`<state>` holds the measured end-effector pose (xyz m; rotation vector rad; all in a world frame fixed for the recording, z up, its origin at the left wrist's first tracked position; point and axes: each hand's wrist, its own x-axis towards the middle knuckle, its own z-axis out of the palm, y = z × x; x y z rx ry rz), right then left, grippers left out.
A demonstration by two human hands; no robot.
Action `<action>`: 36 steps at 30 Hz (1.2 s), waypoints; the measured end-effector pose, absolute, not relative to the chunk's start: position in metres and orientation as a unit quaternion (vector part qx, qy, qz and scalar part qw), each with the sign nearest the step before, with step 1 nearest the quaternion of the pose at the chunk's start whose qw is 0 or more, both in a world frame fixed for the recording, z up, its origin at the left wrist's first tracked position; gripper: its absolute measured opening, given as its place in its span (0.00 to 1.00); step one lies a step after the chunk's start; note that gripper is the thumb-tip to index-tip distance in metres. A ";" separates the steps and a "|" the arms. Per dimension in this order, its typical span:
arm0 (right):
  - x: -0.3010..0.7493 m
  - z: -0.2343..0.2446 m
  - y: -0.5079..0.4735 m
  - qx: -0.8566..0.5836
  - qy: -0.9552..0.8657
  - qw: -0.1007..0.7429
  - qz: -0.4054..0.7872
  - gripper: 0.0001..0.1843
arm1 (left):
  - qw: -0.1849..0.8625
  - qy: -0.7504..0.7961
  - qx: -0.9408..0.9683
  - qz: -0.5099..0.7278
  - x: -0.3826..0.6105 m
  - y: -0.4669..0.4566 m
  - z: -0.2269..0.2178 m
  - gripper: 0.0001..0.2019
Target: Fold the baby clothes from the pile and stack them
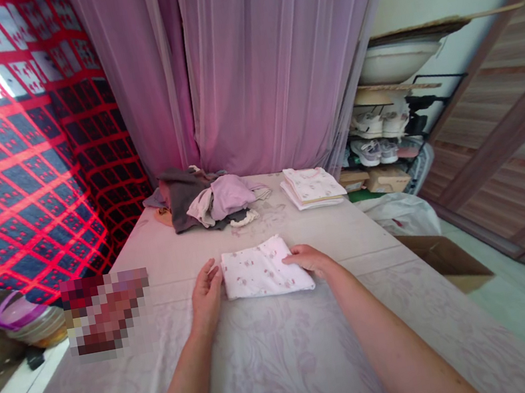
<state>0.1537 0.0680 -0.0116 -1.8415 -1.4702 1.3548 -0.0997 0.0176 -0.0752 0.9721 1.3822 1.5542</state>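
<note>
A folded white cloth with a small pink floral print (262, 269) lies on the bed, directly in front of me. My left hand (207, 296) stands at its left edge, fingertips at or just touching the fold. My right hand (308, 261) rests flat on the cloth's right end, pressing on it without gripping. Behind them, a stack of folded white printed garments (312, 186) sits toward the far right. A loose heap of grey, lilac and white clothes (206, 197) lies at the far left.
A patterned pale pink bedsheet (268, 372) covers the bed. Sheer mauve curtains (248, 57) hang behind it, with a red-and-navy checked cloth (17, 158) at left. Shoes on a rack (374, 139), a cardboard box (443, 259) and a white plastic bag (403, 216) stand beyond the right edge.
</note>
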 end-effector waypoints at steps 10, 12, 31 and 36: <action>0.160 0.113 0.121 -0.618 -0.706 0.240 0.251 0.10 | 0.474 0.478 0.309 0.671 -0.107 0.017 -0.066 0.22; 0.156 0.140 0.123 -0.592 -0.778 0.196 0.075 0.11 | 0.482 0.468 0.305 0.675 -0.107 0.017 -0.067 0.21; 0.143 0.003 0.041 -0.567 -0.810 0.139 0.054 0.21 | 0.501 0.463 0.293 0.670 -0.107 0.016 -0.066 0.25; 0.119 -0.007 0.088 -0.593 -0.792 0.142 -0.021 0.29 | 0.501 0.465 0.302 0.664 -0.107 0.014 -0.065 0.25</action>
